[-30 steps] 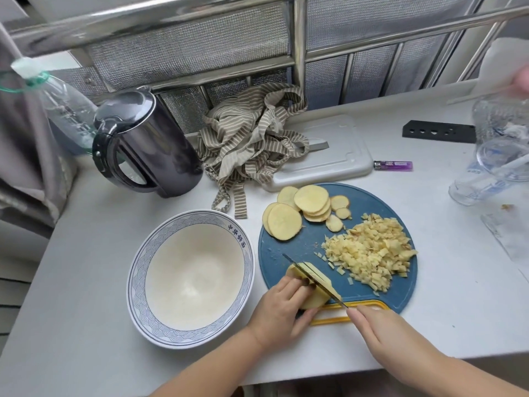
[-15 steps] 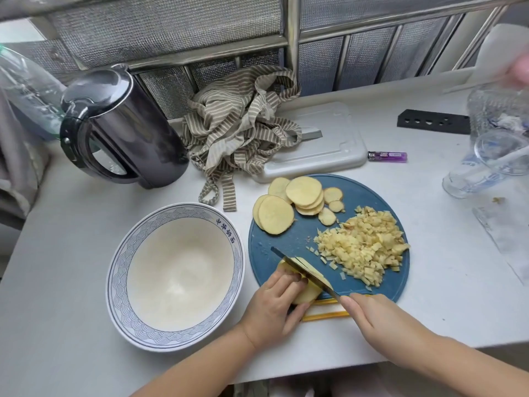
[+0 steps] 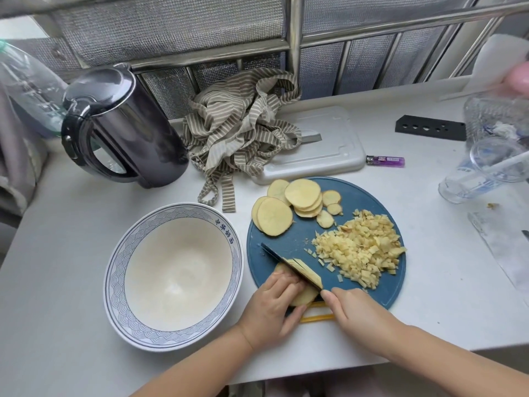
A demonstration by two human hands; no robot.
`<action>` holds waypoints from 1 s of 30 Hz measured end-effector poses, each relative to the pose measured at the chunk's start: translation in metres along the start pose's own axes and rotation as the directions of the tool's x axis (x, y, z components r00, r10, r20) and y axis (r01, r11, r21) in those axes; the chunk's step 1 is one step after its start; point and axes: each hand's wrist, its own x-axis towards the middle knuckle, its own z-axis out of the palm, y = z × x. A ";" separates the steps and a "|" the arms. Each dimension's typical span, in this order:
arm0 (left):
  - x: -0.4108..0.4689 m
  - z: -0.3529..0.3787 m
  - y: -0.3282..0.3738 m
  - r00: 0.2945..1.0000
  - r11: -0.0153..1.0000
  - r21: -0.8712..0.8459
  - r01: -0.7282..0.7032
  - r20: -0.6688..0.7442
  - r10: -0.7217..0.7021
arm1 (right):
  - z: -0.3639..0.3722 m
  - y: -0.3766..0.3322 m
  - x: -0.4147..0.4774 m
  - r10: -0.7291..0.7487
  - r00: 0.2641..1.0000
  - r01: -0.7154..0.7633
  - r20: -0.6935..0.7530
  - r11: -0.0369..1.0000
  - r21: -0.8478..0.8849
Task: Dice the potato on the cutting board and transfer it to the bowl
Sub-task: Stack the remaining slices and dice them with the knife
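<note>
**Knife in the potato, bowl waiting beside the board**

Nearest the camera, two bare forearms reach in over the white counter (image 3: 57,282). The left hand (image 3: 272,305) curls its fingers over a potato piece (image 3: 307,277) at the near edge of the round blue cutting board (image 3: 286,242) and holds it down. Its knuckles cover the left part of the piece. The right hand (image 3: 355,313) is closed round the handle of a knife (image 3: 289,265), and the handle itself is hidden in the grip. The dark blade runs away to the left, lying across the potato piece just beside the left fingertips. A yellow handle (image 3: 315,318) on the board shows between the two hands.

Just right of the blade lies a heap of diced potato (image 3: 360,247), on the right half of the board. At the board's far edge lie round slices (image 3: 303,196), some overlapping and some stacked.

Left of the board, nearly touching it, stands a wide bowl (image 3: 120,267) with a blue patterned rim and nothing in it.

Farther back, a dark kettle (image 3: 123,130) stands to the left, and a striped cloth (image 3: 240,130) lies crumpled partly over a white tray (image 3: 329,144). A purple lighter (image 3: 386,161) lies right of the tray. A black strip with holes (image 3: 429,127) lies beyond it, and clear plastic cups (image 3: 486,167) stand at the right edge. A clear bottle (image 3: 25,87) shows at far left, before a mesh grille (image 3: 171,30).
</note>
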 end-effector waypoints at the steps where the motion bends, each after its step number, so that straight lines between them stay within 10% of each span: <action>1: 0.000 0.000 0.001 1.000 1.000 0.000 0.007 0.004 -0.007 | 0.000 0.001 0.000 0.000 1.000 0.000 0.000 1.000 0.011; 15: 0.066 -0.065 0.034 0.972 0.983 0.036 0.181 0.147 -0.184 | -0.008 -0.002 -0.004 -0.020 0.999 0.019 0.025 1.000 0.010; 21: 0.116 -0.077 0.029 0.731 0.983 0.168 0.080 0.660 -0.172 | -0.008 -0.002 -0.003 -0.017 0.999 0.016 0.030 0.999 0.046; 30: 0.129 -0.073 0.031 0.613 0.981 0.186 0.062 0.768 -0.184 | -0.011 0.000 -0.006 -0.033 0.999 0.032 0.019 0.997 0.067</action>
